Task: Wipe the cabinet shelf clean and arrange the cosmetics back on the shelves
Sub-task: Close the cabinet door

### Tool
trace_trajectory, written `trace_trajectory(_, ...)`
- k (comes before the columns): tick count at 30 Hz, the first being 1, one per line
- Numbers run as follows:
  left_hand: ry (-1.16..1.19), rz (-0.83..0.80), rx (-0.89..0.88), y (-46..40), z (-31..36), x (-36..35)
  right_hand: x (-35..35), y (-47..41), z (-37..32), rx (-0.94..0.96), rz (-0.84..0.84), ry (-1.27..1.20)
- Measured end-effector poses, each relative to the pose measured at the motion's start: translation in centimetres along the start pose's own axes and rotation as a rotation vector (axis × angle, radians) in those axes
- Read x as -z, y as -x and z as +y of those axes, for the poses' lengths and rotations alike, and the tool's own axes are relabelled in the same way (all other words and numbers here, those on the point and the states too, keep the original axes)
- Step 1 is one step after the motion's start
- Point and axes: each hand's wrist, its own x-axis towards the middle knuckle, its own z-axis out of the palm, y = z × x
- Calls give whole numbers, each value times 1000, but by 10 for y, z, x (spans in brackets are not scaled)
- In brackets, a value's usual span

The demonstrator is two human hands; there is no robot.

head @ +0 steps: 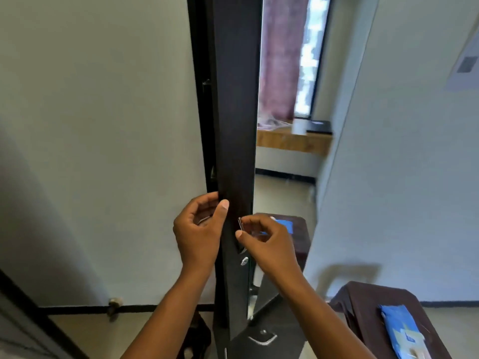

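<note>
Two hands work one dark cabinet door [234, 125]: left hand [198, 229] curls round its edge, right hand [267, 239] fingers pinching one metal handle [240, 224].

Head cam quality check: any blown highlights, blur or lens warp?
Head view: window blown out white; curtain and wooden ledge soft; wide-angle bends walls at the edges; both hands, left hand and right hand, on the dark cabinet door are fairly sharp.

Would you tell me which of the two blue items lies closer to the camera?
The blue packet at lower right, on the dark cloth-covered surface; the other blue item sits behind the right hand.
</note>
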Motion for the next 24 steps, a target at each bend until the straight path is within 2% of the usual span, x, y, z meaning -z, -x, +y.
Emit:
trace_trajectory(2, -28, 23, 16, -21, -6, 3, -16, -15, 0, 6, -1, 39)
trace_trajectory(8, -107, -2, 20, -67, -26, 8, -48, -61, 1, 22, 149, 158)
trace_trajectory(13, -59, -26, 100, -99, -41, 6, -64, -86, 6, -20, 138, 200)
trace_trajectory(24, -112, 1, 94, -147, -66, -5, -90, -137, 14, -90, 148, 263)
